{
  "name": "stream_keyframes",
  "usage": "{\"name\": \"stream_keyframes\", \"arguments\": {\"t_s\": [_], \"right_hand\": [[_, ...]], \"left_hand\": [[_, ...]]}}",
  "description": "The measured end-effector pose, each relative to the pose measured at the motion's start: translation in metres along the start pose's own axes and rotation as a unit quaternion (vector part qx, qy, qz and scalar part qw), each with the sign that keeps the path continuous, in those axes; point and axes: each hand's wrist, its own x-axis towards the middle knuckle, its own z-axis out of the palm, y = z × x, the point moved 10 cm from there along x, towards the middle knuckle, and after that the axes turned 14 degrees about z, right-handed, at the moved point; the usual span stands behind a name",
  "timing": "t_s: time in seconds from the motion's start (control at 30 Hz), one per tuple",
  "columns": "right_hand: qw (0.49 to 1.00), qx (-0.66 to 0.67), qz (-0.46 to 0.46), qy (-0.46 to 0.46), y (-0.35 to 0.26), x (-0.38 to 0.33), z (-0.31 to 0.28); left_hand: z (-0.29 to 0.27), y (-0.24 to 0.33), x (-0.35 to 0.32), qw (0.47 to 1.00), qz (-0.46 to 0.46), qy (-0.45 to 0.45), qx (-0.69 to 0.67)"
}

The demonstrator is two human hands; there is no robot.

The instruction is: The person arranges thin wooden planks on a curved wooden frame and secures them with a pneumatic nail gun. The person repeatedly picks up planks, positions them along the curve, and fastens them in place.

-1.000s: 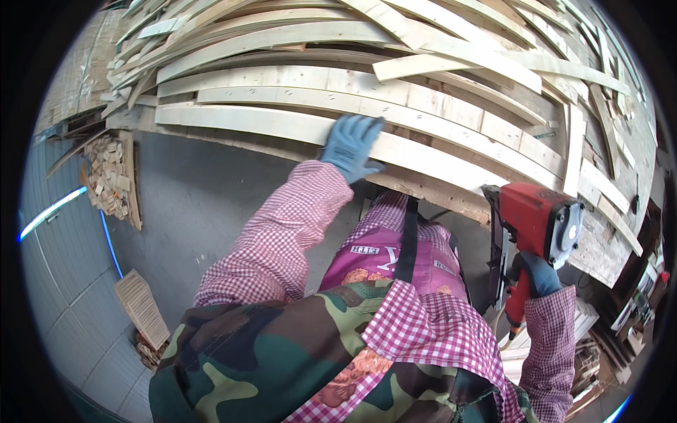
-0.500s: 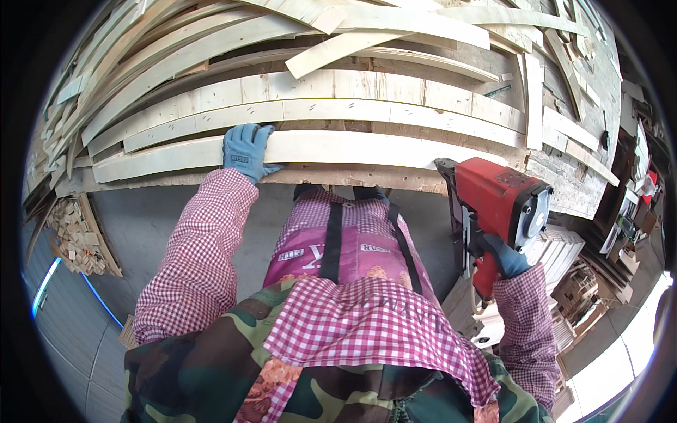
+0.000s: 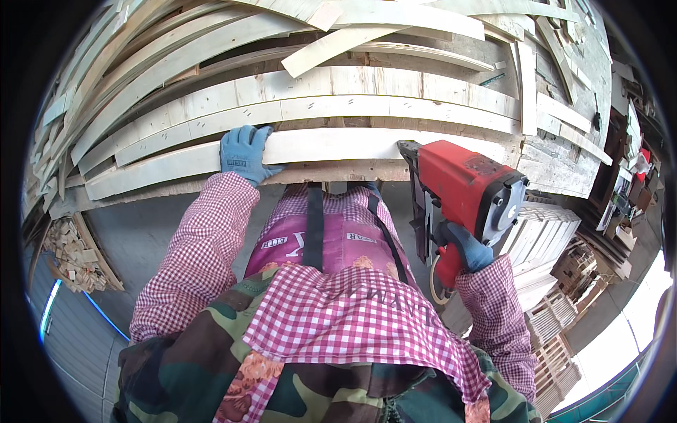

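Observation:
Along the bench's near edge lies a long pale wooden strip (image 3: 331,146). My left hand (image 3: 244,155), in a blue glove, grips this strip left of its middle, fingers over the top and thumb along the near side. A red and black nail gun (image 3: 471,185) is held in my gloved right hand (image 3: 467,248), closed round its handle. The gun's dark nose meets or hovers just over the strip right of the middle; I cannot tell which. Just beyond lies a second strip (image 3: 331,107) with several short dark marks, and a wider board (image 3: 310,83) behind that.
More loose wooden strips (image 3: 176,67) pile up at the far left and back. A short crosspiece (image 3: 527,88) stands across the strips' right ends. Wood offcuts (image 3: 74,254) fill a bin below left. Stacked pale boards (image 3: 539,236) stand on the floor at right.
My right hand has brought the nail gun leftward along the near strip. My left hand keeps its hold at about the same spot, and the view has shifted slightly.

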Motion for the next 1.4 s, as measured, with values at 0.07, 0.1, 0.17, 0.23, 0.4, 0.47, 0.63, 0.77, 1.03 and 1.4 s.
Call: {"name": "stream_keyframes", "arguments": {"t_s": [0.07, 0.1, 0.17, 0.23, 0.4, 0.47, 0.63, 0.77, 1.03, 1.4], "right_hand": [[0.995, -0.057, -0.077, 0.015, -0.014, -0.002, -0.016], [0.999, -0.03, -0.024, -0.027, -0.012, 0.001, -0.016], [0.991, 0.016, 0.091, -0.1, -0.007, 0.003, -0.016], [0.996, -0.017, 0.058, -0.06, -0.018, 0.005, -0.021], [0.98, 0.059, 0.158, -0.101, -0.035, 0.002, -0.018], [0.954, 0.118, 0.254, -0.111, -0.032, -0.005, -0.012], [0.967, 0.065, 0.202, -0.14, -0.031, 0.002, -0.007], [0.962, 0.08, 0.235, -0.117, -0.02, 0.01, -0.024], [0.967, 0.16, 0.18, -0.086, -0.005, 0.006, -0.018], [0.959, 0.216, 0.179, -0.047, 0.014, -0.004, -0.003]], "left_hand": [[0.001, 0.008, -0.001, 1.0, 0.002, 0.003, 0.003], [0.001, 0.009, 0.0, 1.0, 0.005, 0.01, 0.008], [0.0, 0.011, 0.001, 1.0, 0.009, 0.025, 0.016], [0.002, 0.011, 0.002, 0.999, 0.014, 0.033, 0.017], [0.002, 0.01, 0.002, 0.996, 0.03, 0.084, 0.016], [0.0, 0.013, 0.003, 0.997, 0.021, 0.069, 0.016], [0.001, 0.013, 0.004, 0.998, 0.004, 0.067, 0.014], [-0.002, 0.018, 0.013, 0.999, 0.012, 0.039, 0.011], [-0.018, 0.019, 0.004, 0.993, 0.104, 0.049, -0.014], [-0.012, -0.034, -0.015, 0.997, 0.073, 0.008, 0.012]]}}
